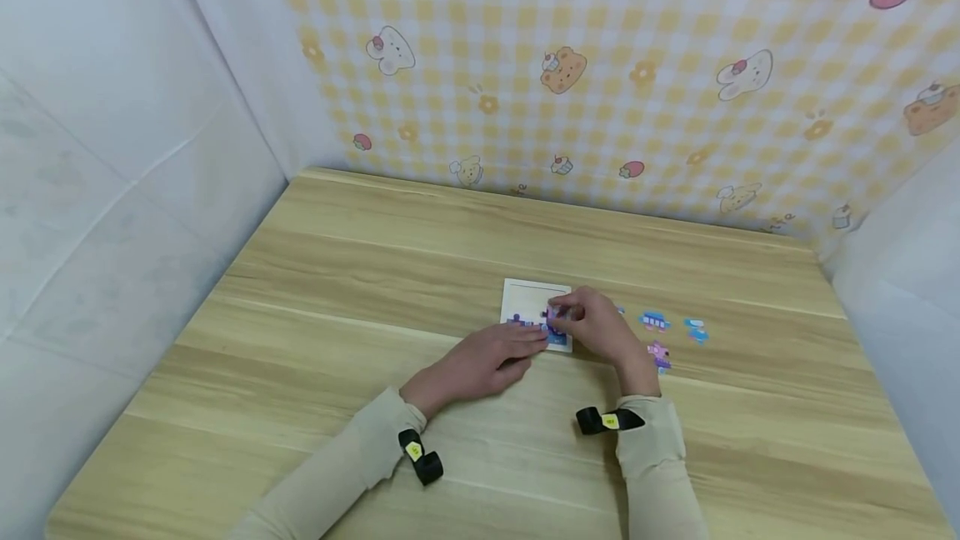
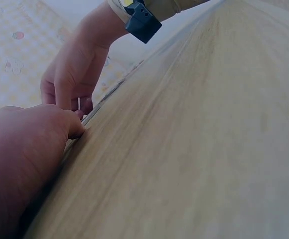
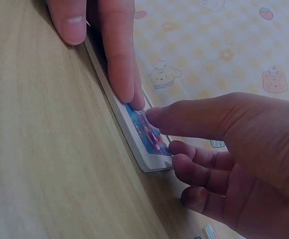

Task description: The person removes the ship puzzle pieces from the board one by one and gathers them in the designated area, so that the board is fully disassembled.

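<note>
A small white puzzle tray (image 1: pixel 525 294) lies on the table, with joined blue and purple jigsaw pieces (image 3: pixel 147 132) along its near side. My left hand (image 1: pixel 487 361) lies palm down, its straight fingers resting on those pieces at the tray's near edge. From the right, my right hand (image 1: pixel 596 327) reaches over the tray and pinches a purple jigsaw piece (image 1: pixel 553 322) between thumb and index finger, close to the left fingertips. In the right wrist view its other fingers curl loosely beside the tray corner. The left wrist view shows both hands meeting, the pieces hidden behind them.
Right of the tray lie several loose jigsaw pieces: a blue striped one (image 1: pixel 655 321), a light blue one (image 1: pixel 697 330) and a pink and purple one (image 1: pixel 659 355) near the right wrist. A yellow checked curtain (image 1: pixel 525 107) hangs behind the wooden table (image 1: pixel 375 273).
</note>
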Demonstrator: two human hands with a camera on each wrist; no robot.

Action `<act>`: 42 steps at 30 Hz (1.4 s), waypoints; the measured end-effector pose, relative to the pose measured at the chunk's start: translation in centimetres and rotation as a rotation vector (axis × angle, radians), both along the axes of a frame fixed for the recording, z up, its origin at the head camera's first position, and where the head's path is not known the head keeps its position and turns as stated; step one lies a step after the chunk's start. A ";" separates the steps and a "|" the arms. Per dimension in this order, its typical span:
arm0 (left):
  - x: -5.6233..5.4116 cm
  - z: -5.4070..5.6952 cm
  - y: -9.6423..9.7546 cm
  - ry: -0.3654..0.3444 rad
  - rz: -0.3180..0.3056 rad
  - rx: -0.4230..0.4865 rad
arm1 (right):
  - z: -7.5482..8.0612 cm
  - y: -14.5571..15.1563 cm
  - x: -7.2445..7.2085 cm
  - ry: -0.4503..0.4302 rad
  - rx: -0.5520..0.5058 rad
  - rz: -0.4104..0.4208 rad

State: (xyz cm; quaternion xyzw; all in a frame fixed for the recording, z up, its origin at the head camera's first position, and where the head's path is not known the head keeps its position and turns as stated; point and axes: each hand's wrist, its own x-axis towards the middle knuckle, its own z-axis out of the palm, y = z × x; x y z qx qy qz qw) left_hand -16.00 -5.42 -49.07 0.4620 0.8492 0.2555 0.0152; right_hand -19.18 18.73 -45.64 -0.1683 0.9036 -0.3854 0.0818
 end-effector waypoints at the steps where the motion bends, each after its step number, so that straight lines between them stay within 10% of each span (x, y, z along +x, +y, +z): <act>1: 0.0 0.0 0.0 0.001 0.000 0.004 | 0.0 0.0 0.0 0.000 0.003 -0.002; 42: -0.5 -0.1 -0.1 -0.020 -0.001 0.023 | 0.0 1.0 -0.5 -0.069 -0.104 -0.085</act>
